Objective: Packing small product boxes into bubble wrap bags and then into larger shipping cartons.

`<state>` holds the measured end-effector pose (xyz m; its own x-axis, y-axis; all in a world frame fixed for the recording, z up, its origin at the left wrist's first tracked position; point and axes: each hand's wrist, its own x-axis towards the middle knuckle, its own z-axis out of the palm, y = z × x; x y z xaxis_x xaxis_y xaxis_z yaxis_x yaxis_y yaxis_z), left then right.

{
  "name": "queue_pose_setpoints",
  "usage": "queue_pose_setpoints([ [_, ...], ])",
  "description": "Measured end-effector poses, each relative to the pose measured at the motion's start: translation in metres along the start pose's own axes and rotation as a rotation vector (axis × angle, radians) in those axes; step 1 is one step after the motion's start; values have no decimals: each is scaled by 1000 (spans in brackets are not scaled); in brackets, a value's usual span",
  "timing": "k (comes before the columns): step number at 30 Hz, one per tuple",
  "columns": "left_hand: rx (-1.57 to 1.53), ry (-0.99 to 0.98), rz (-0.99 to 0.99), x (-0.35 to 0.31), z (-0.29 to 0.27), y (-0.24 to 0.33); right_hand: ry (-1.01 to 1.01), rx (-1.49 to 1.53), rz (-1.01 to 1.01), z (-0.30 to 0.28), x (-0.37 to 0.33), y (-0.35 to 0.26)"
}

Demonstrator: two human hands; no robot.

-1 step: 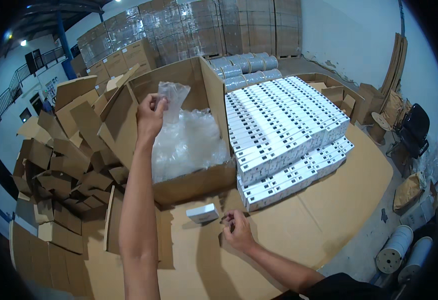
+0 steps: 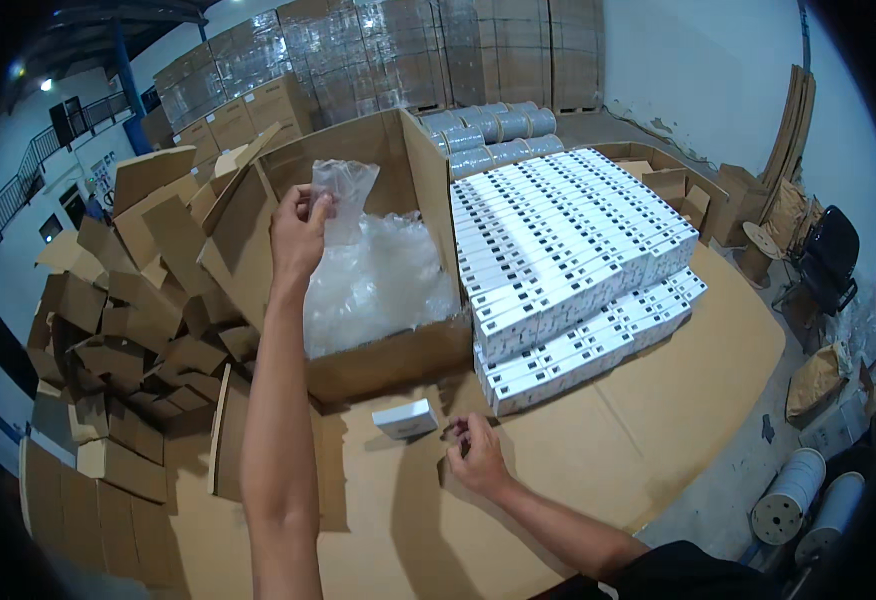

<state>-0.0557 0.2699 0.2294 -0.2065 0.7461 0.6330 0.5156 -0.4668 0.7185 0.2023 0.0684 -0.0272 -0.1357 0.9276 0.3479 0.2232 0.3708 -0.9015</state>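
Observation:
My left hand [image 2: 300, 225] is raised over the large open carton [image 2: 383, 372], pinching a clear plastic bag [image 2: 350, 186] between thumb and fingers. The bag hangs flat and looks empty. Under it, a heap of similar clear bags [image 2: 383, 285] fills the lower part of the carton. My right hand [image 2: 478, 458] hovers low by the table with fingers loosely curled and a gap at the thumb, nothing visible in it. Just left of its fingertips, apart from them, a small white box [image 2: 405, 419] stands on the cardboard-covered table [image 2: 578, 470].
Stacked white boxes [image 2: 578, 250] rise in tiers right of the carton. Torn-open brown cartons [image 2: 148, 340] pile up at the left. Wire spools [image 2: 790, 497] and a black chair [image 2: 826, 258] stand on the floor at right. Wrapped pallets [image 2: 388, 55] line the back.

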Motion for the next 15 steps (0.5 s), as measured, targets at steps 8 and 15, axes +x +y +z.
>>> queue_pose_setpoints([
  [8, -405, 120, -191, -200, -10, 82, 109, 15, -45, -1, -5, 17],
  [15, -449, 81, -533, -371, -2, 51, -48, 296, 67, -19, -43, -27],
])
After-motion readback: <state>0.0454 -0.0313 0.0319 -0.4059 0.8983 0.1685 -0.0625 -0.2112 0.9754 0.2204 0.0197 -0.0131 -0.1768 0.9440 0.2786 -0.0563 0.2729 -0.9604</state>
